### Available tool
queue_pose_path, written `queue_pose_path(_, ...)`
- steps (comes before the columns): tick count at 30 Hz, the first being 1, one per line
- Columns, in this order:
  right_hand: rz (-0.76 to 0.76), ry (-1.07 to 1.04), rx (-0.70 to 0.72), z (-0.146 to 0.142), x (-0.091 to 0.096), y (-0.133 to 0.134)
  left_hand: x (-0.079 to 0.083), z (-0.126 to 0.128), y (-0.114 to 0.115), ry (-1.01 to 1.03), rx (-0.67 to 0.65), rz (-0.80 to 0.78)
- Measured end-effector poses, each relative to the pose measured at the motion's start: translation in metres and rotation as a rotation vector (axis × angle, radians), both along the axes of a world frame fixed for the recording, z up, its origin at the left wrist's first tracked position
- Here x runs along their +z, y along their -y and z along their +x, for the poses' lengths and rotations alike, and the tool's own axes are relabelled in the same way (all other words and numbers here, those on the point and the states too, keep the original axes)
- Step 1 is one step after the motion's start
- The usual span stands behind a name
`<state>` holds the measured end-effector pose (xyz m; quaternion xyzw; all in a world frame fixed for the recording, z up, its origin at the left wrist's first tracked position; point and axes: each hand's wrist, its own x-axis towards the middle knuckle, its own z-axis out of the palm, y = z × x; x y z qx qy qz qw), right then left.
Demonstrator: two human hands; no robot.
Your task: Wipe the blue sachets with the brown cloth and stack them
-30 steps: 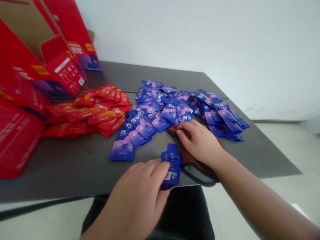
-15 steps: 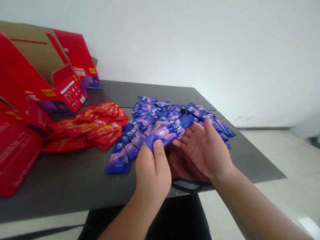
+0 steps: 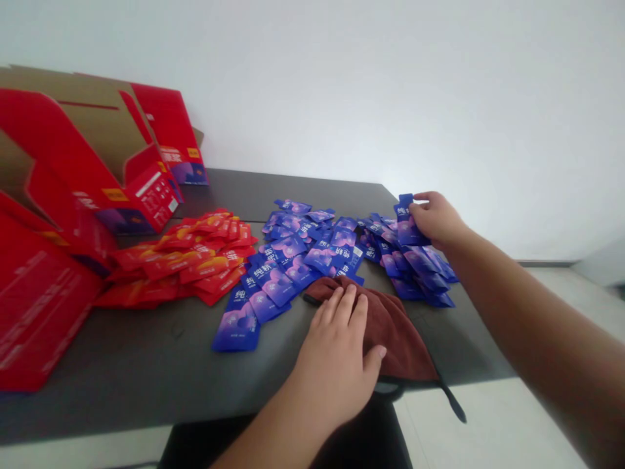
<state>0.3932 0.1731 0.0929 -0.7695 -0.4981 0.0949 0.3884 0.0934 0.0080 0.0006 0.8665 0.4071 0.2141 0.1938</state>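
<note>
Between thumb and fingers, my right hand pinches a blue-purple sachet upright over the right-hand pile of sachets. My left hand lies with fingers stretched out on a brown cloth with a dark edge and a black loop, near the table's front edge. Just beyond the cloth spreads another heap of blue-purple sachets, some overlapping in a row toward the front left. My left palm hides part of the cloth.
Left of the blue sachets is a heap of red-orange sachets. Open red cardboard boxes stand at the far left of the dark grey table. A white wall rises behind, and pale floor shows at right.
The sachet my left hand held is out of that hand, which now rests on the cloth. My right hand has moved right and back and now holds a sachet over the right pile.
</note>
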Motion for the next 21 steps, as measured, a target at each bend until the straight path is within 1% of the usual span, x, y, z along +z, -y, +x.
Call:
queue_pose_path(2,-0.099,0.035,0.006,0.013,-0.001,-0.019,0.000,0.000,0.000,0.000,0.003,-0.005)
queue_pose_path(5,-0.235,0.124,0.019,0.022,-0.005,-0.036,0.000,0.001,0.001,-0.004,0.004,-0.016)
queue_pose_path(9,-0.374,0.239,0.047,0.033,-0.012,-0.049,-0.002,0.001,0.001,0.009,0.006,-0.019)
queue_pose_path(12,-0.440,0.302,0.074,0.038,-0.015,-0.053,-0.003,0.001,0.001,0.022,0.010,-0.023)
queue_pose_path(14,-0.449,0.338,0.091,0.037,-0.014,-0.052,-0.003,0.002,0.001,0.029,0.013,-0.029)
queue_pose_path(16,-0.419,0.373,0.100,0.031,-0.012,-0.050,-0.003,0.002,0.001,0.035,0.011,-0.037)
queue_pose_path(19,-0.307,0.428,0.114,0.013,-0.006,-0.043,-0.004,0.003,0.002,0.039,0.011,-0.047)
queue_pose_path(21,-0.217,0.449,0.168,-0.007,-0.003,-0.035,-0.005,0.003,0.002,0.040,0.015,-0.048)
